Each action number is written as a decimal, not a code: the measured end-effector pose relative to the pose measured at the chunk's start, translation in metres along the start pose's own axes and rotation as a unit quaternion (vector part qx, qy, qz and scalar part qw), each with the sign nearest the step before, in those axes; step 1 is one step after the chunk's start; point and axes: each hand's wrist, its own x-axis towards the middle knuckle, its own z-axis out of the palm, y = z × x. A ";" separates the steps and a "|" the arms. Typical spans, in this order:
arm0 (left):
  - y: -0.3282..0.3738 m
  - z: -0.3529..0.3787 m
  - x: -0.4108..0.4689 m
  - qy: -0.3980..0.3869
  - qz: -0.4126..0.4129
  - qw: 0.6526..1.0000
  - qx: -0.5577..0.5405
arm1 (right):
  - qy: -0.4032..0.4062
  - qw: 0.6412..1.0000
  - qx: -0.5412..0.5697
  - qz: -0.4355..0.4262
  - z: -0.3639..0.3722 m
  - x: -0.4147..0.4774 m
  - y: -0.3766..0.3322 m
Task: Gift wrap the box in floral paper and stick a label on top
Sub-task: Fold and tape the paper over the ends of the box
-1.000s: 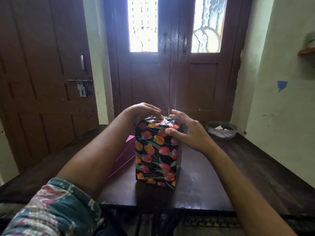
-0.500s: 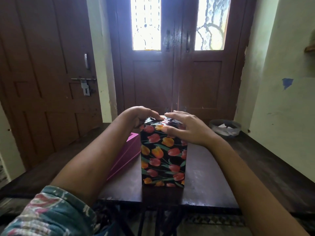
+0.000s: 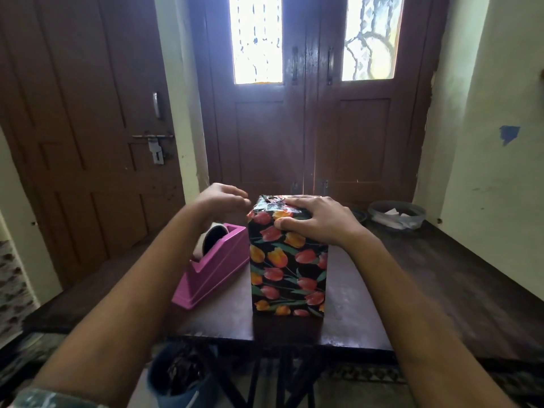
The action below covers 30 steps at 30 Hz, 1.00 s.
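Note:
A tall box (image 3: 287,269) wrapped in black paper with red and orange tulips stands upright near the front of the dark table (image 3: 412,278). My right hand (image 3: 318,219) lies over the box's top, fingers spread across the folded paper, thumb pressed on the near face. My left hand (image 3: 222,198) hovers just left of the box's top, off the paper, fingers loosely curled with nothing visible in them. A pink tape dispenser (image 3: 212,269) with a roll in it sits left of the box, below my left hand.
A round bowl (image 3: 397,214) with white scraps stands at the table's back right. Dark wooden doors rise behind the table, and a pale wall runs along the right. Below the front edge a blue bin (image 3: 179,378) stands on the floor.
My left hand has lifted off the box's top and drawn away to the left, uncovering the tape dispenser. My right hand has slid further over the top and now covers it.

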 end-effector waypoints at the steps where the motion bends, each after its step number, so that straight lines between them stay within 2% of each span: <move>1: -0.007 -0.008 -0.003 0.024 0.002 1.000 0.018 | 0.000 1.000 0.001 0.001 -0.001 0.000 0.000; 3: -0.020 -0.027 -0.012 0.071 -0.018 0.994 0.086 | 0.000 1.000 0.001 0.001 -0.001 -0.001 0.000; 5: -0.037 -0.045 -0.019 0.116 -0.078 0.974 0.179 | 0.000 1.000 0.001 0.002 -0.001 -0.002 -0.001; 8: -0.062 -0.056 -0.026 0.123 -0.165 0.945 0.255 | 0.001 1.000 0.011 0.007 -0.001 -0.003 -0.003; 12: -0.071 -0.046 -0.034 0.079 -0.233 0.957 0.152 | 0.006 1.000 0.008 0.006 -0.001 -0.005 -0.005; 20: -0.054 -0.044 -0.034 0.023 -0.289 0.949 0.122 | 0.013 1.000 0.013 0.005 -0.001 -0.007 -0.007; 24: -0.052 -0.047 -0.038 0.013 -0.281 0.955 0.097 | 0.016 1.000 0.014 0.003 -0.001 -0.008 -0.006; 30: -0.062 -0.048 -0.036 0.062 -0.254 0.965 0.016 | 0.011 1.000 0.013 0.002 0.000 -0.008 -0.006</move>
